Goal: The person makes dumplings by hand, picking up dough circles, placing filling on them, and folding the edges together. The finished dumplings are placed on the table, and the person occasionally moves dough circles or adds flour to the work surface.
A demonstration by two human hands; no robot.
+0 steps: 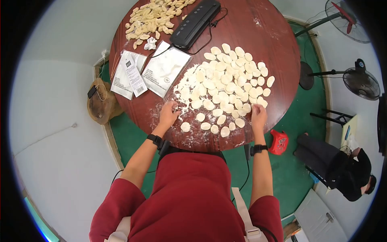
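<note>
Many flat, pale dough rounds [230,86] lie spread and overlapping on the round red-brown table [278,48], with loose flour around them. My left hand [168,113] is over the floury patch left of the rounds, fingers loosely bent and apart, with nothing visible in them. At the right edge of the rounds is my right hand [259,116], its fingers closed together at the near edge of a dough round [262,101]. Its fingertips partly cover that piece.
Shaped dough pieces [155,18] are heaped at the table's far left. A black appliance [195,25] with a cord, silver packets [166,70] and crumpled paper [150,43] lie nearby. Beyond the table are a red stool [278,142], fans and a person [338,163] in dark clothes.
</note>
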